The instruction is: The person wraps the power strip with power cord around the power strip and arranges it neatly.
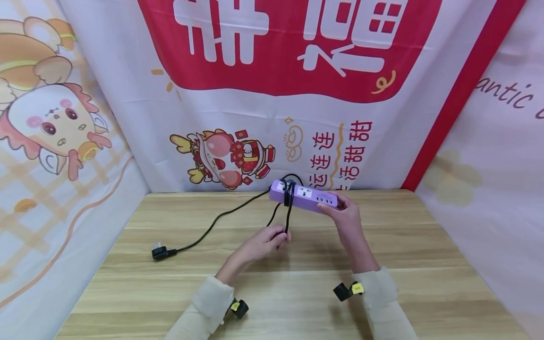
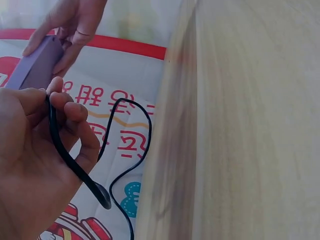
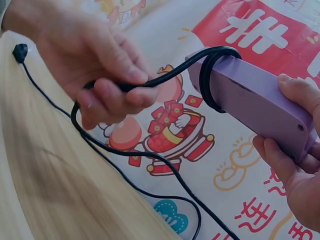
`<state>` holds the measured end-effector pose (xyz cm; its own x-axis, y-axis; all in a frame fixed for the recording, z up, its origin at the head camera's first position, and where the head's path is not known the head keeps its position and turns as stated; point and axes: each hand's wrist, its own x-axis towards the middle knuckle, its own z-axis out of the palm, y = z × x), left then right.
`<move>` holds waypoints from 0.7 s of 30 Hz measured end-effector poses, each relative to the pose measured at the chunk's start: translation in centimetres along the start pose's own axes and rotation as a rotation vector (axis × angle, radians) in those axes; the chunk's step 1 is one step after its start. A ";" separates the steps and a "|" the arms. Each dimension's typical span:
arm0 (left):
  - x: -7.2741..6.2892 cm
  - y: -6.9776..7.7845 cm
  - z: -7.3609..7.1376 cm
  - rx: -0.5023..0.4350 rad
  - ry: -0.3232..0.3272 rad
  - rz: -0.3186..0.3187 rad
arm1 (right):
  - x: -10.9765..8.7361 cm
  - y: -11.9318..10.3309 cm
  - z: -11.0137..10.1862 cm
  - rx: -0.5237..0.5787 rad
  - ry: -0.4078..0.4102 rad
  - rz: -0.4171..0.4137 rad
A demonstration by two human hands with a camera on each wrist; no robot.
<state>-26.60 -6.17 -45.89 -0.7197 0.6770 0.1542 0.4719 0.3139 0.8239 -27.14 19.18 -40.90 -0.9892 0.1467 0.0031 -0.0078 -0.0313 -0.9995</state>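
A purple power strip [image 1: 312,198] with white sockets is held up off the table, tilted slightly down to the right. My right hand [image 1: 346,215] grips its right end, thumb on the near side. Its black cord [image 3: 214,75] is looped around the strip's other end. Below and left of the strip, my left hand [image 1: 269,241] pinches the cord between thumb and fingers, as the right wrist view also shows. From there the cord hangs in a loose loop [image 2: 150,125]. The black plug [image 1: 160,252] lies on the table to the left, its pins upward.
The wooden table [image 1: 297,302] spans the space before me. A printed cloth [image 1: 238,108] with red and white designs hangs at its back edge, with patterned side cloths left [image 1: 55,189] and right [image 1: 480,156]. Black cameras are strapped to both sleeves.
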 end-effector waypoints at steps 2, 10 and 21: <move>0.0 -0.3 0.1 0.022 0.000 -0.028 | 0.0 0.0 0.0 0.002 -0.013 0.003; 0.2 -1.9 0.1 0.173 0.054 -0.020 | -0.6 -0.2 0.4 0.017 -0.093 -0.038; -0.8 -2.5 -0.6 0.201 0.192 -0.031 | -1.2 -0.1 -0.1 -0.098 -0.291 -0.147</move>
<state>-27.54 -7.89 -47.78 -0.8096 0.5326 0.2468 0.5260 0.4715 0.7078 -25.94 19.11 -40.81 -0.9790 -0.1461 0.1421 -0.1530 0.0664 -0.9860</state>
